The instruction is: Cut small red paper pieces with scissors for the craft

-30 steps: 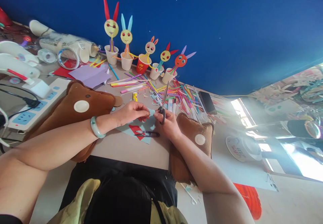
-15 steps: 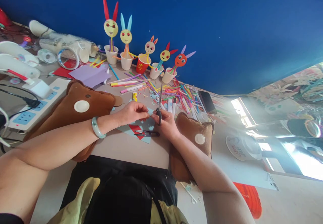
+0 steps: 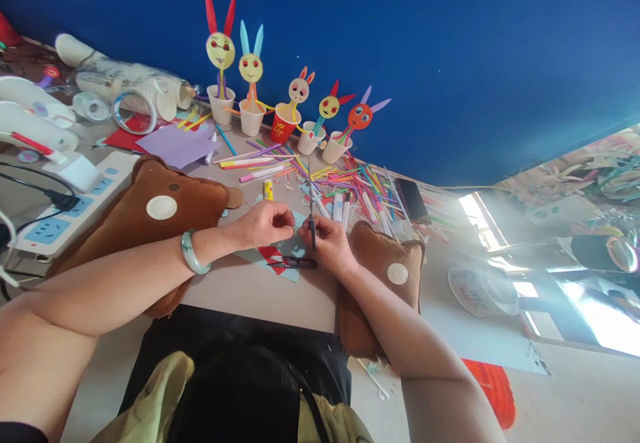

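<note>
My right hand (image 3: 330, 246) is closed around black scissors (image 3: 313, 223), whose blades point up toward the back of the table. Just left of it my left hand (image 3: 265, 224) is in a pinch; whatever is between its fingertips is too small to make out. A narrow gap separates the two hands. Beneath them lies light blue paper (image 3: 290, 274) with a red paper piece (image 3: 269, 252) on it. Black thread snips (image 3: 300, 263) rest across the papers. A yellow glue stick (image 3: 269, 190) is beyond my left hand.
Rabbit-faced figures stand in cups, one a red cup (image 3: 284, 126), along the blue wall. Coloured sticks and markers (image 3: 338, 207) lie before them. Brown cushions (image 3: 185, 220) flank my hands. A power strip (image 3: 75, 206) is at left, a phone (image 3: 413, 200) at right, purple paper (image 3: 175, 144) behind.
The scissors have tilted slightly left in my right hand. My fingertips have drawn a little apart. The camera view has shifted slightly.
</note>
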